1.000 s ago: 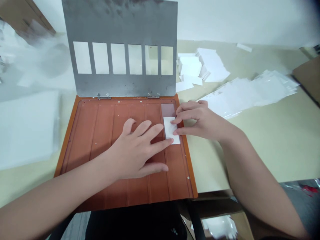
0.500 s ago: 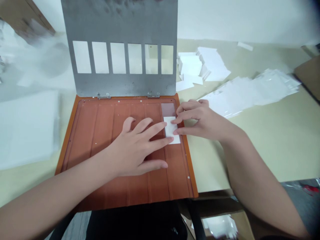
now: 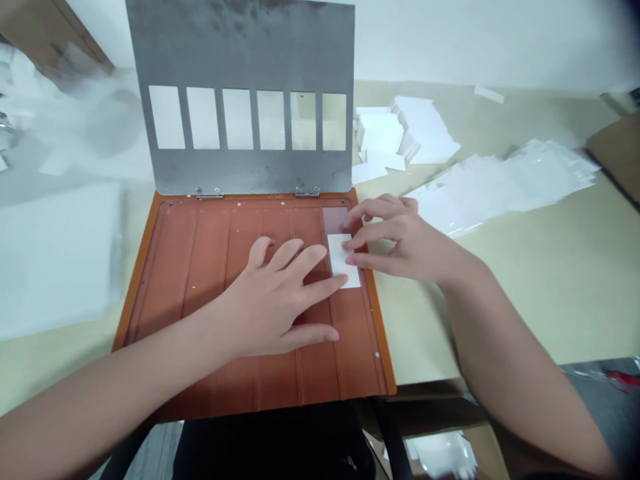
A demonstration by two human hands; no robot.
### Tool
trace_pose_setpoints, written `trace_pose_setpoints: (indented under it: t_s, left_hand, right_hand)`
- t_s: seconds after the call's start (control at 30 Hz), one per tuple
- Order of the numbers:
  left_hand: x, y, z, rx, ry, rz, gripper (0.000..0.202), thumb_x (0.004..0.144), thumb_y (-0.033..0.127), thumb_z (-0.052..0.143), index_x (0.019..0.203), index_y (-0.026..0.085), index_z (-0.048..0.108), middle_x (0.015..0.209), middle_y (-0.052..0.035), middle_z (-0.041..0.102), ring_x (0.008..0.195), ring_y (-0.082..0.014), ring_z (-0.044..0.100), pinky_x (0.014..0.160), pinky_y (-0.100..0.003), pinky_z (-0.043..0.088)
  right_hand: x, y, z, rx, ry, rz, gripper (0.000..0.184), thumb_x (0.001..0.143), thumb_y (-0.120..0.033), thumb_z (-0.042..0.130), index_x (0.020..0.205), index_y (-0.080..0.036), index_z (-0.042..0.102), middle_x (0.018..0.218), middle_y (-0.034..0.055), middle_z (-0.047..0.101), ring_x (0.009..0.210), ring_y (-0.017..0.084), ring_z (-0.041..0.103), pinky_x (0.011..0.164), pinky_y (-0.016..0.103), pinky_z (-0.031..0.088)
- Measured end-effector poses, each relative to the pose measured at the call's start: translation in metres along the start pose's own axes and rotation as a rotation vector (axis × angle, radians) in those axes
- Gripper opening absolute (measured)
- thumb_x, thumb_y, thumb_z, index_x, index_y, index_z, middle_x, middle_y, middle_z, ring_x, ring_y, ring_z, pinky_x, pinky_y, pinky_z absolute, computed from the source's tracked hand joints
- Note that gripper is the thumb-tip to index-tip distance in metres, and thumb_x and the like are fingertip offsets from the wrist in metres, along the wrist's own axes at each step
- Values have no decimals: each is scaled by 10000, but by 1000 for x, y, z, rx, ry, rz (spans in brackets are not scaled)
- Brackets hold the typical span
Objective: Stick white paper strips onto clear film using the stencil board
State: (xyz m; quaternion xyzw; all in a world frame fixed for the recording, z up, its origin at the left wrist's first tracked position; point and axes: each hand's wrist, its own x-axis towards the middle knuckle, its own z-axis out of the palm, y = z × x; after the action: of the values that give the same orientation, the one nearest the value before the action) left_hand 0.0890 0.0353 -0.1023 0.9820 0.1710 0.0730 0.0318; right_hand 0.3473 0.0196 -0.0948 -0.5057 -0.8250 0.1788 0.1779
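Observation:
An orange-brown grooved base plate lies in front of me, with a hinged grey metal lid standing open behind it; the lid has several rectangular windows. A small white card sits in the rightmost groove of the plate. My left hand lies flat on the plate with fingers spread, its fingertips touching the card's left edge. My right hand reaches in from the right, fingers stretched, with fingertips on the card's right edge.
Loose white cards are heaped behind the plate on the right. A long spread of white and clear sleeves runs across the right of the beige table. White sheets lie at the left. A brown box is at the far right.
My right hand's fingers have lifted and spread a little over the card. My left hand has barely shifted. The card stays in the same groove.

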Motion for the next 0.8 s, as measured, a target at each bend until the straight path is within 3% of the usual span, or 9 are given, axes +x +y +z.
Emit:
trace_pose_setpoints:
  t_s: [0.17, 0.37, 0.8]
  left_hand:
    - [1, 0, -1, -55, -39, -40, 589, 964, 646, 357, 1392, 295, 559, 1209, -156, 530, 1062, -318, 461, 894, -520, 319]
    - [0, -1, 1, -92, -35, -54, 577, 949, 654, 401, 1388, 318, 567, 1208, -146, 512, 1045, -308, 455, 919, -535, 308]
    - [-1, -1, 2, -74, -30, -53, 596, 934, 670, 421, 1395, 318, 557, 1212, -140, 524, 1040, -296, 448, 933, -517, 309]
  right_hand:
    - [5, 5, 11, -26, 125, 49, 178, 926, -374, 601, 926, -263, 741, 1011, 39, 621, 887, 199, 574, 798, 394, 297]
    - [8, 13, 23, -201, 216, 85, 285, 961, -384, 530, 1149, -261, 704, 985, 63, 589, 918, 232, 559, 778, 389, 256]
    - [11, 7, 24, -125, 234, 117, 184, 951, -369, 557, 981, -276, 713, 1055, 39, 671, 984, 245, 590, 803, 401, 261]
